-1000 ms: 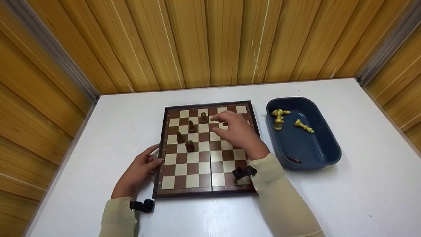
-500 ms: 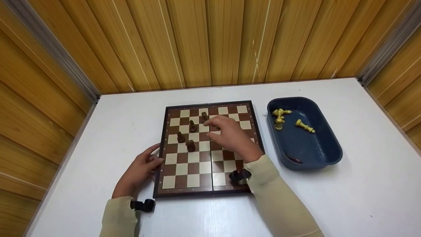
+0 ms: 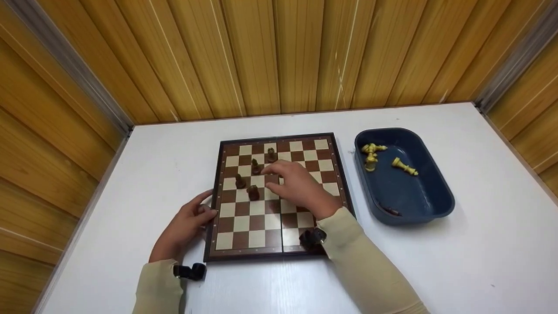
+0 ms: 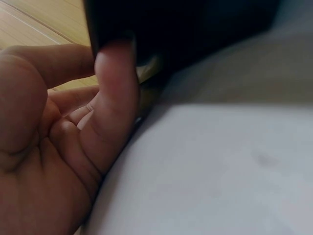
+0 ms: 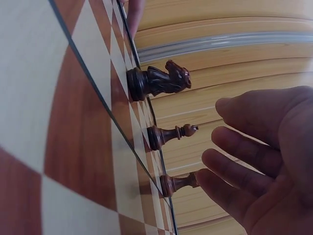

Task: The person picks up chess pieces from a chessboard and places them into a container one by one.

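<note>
A folding chessboard [image 3: 265, 235] lies on the white table. My left hand [image 3: 185, 224] is at its left edge, thumb and index finger touching the dark side; in the left wrist view the thumb [image 4: 117, 93] lies against it. Over the middle of the board reaches my right hand [image 3: 296, 183], fingers apart and loosely bent, nothing visible between them. Near its fingertips stand dark chess pieces: a knight [image 5: 159, 81], a bishop [image 5: 168, 136] and a piece [image 5: 178, 183] partly hidden by a finger. Another dark piece [image 3: 272, 155] stands farther back.
Right of the board sits a blue plastic tub [image 3: 409, 222]. Inside lie several yellow chess pieces, including one [image 3: 404, 167] on its side, and a dark piece [image 3: 389, 210] near the front wall. Wood-patterned panels [image 3: 296, 56] rise behind the table.
My right hand has moved left and toward me across the board, nearer the dark pieces, uncovering squares at the back right. The left hand stays at the board's edge.
</note>
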Tool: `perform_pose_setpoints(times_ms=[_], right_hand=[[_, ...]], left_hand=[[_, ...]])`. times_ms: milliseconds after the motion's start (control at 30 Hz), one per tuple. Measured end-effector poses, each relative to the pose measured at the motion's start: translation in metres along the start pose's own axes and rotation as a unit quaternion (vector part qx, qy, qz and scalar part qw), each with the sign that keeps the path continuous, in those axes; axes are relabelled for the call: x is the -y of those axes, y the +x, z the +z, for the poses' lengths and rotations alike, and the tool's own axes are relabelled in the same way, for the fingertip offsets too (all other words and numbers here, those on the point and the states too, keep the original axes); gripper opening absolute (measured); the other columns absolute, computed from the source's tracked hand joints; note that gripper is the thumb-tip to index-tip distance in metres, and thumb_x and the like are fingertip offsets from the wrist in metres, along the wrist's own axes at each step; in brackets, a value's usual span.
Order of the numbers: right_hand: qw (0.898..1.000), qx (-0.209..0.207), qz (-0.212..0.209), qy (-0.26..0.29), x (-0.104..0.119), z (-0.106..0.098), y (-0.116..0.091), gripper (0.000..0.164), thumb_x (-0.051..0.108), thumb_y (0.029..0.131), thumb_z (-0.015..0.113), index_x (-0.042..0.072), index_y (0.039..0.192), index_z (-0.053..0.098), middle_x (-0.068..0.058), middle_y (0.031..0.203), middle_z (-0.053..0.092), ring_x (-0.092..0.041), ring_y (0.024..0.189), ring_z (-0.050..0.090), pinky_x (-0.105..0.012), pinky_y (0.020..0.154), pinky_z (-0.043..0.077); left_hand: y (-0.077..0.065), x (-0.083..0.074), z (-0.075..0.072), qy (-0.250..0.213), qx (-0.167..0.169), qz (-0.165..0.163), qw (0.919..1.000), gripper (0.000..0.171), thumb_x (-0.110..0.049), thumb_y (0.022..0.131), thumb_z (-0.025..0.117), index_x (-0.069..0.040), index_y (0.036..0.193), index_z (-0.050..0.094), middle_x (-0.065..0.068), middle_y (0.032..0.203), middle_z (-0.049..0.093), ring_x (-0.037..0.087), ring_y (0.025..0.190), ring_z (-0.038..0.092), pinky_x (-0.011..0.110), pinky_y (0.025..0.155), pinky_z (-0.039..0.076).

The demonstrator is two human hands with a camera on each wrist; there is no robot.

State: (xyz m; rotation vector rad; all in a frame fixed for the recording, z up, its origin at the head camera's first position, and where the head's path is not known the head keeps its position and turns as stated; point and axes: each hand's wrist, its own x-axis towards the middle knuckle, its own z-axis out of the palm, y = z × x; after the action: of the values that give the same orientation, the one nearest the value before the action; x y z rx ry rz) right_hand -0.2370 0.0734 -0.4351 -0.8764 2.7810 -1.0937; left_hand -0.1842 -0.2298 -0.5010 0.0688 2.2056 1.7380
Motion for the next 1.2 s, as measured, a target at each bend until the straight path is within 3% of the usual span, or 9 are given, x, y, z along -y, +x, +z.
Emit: perform_pose_setpoints(times_ms=[267, 500, 700, 1033, 1200], right_hand=[[1.000, 0.013, -0.015, 0.008, 0.001, 0.008, 0.003, 0.029, 0.019, 0.092, 0.063, 0.013, 0.121, 0.066, -0.003, 0.125, 0.065, -0.023, 0.109, 0.062, -0.038, 0.094, 0.051], [0.998, 0.038, 0.018, 0.054, 0.002, 0.018, 0.006, 0.032, 0.023, 0.092, 0.065, 0.016, 0.123, 0.065, -0.001, 0.128, 0.063, -0.022, 0.111, 0.063, -0.035, 0.095, 0.051], [0.998, 0.043, 0.035, 0.042, 0.007, 0.024, 0.007, 0.031, 0.026, 0.092, 0.065, 0.021, 0.122, 0.065, 0.001, 0.128, 0.063, -0.019, 0.115, 0.060, -0.038, 0.100, 0.049], [0.995, 0.059, 0.031, 0.071, 0.012, 0.033, 0.008, 0.029, 0.017, 0.092, 0.064, 0.019, 0.121, 0.066, -0.003, 0.126, 0.065, -0.020, 0.115, 0.060, -0.037, 0.098, 0.050], [0.995, 0.056, 0.034, 0.073, 0.012, 0.034, 0.009, 0.026, 0.014, 0.092, 0.062, 0.019, 0.117, 0.068, -0.004, 0.126, 0.065, -0.021, 0.119, 0.058, -0.038, 0.101, 0.048]], left_hand=[[0.001, -0.001, -0.002, 0.015, 0.008, 0.012, 0.9998, 0.063, -0.015, 0.095, 0.061, -0.017, 0.151, 0.032, 0.003, 0.083, 0.059, 0.012, 0.068, 0.058, 0.029, 0.055, 0.053], [0.002, 0.001, -0.003, 0.011, 0.012, 0.010, 0.9998, 0.064, -0.015, 0.095, 0.061, -0.015, 0.152, 0.030, 0.003, 0.084, 0.060, 0.012, 0.068, 0.059, 0.029, 0.053, 0.053], [0.001, 0.000, -0.002, -0.004, 0.004, -0.003, 1.0000, 0.064, -0.014, 0.095, 0.061, -0.018, 0.152, 0.031, 0.003, 0.084, 0.060, 0.013, 0.069, 0.059, 0.029, 0.054, 0.054], [0.000, 0.001, -0.001, -0.027, 0.009, -0.001, 0.9996, 0.065, -0.014, 0.095, 0.061, -0.020, 0.152, 0.030, 0.006, 0.086, 0.060, 0.015, 0.070, 0.061, 0.033, 0.055, 0.056], [0.000, 0.001, -0.002, -0.008, 0.018, 0.008, 0.9998, 0.065, -0.015, 0.096, 0.060, -0.018, 0.153, 0.028, 0.006, 0.088, 0.060, 0.015, 0.071, 0.063, 0.034, 0.055, 0.057]])
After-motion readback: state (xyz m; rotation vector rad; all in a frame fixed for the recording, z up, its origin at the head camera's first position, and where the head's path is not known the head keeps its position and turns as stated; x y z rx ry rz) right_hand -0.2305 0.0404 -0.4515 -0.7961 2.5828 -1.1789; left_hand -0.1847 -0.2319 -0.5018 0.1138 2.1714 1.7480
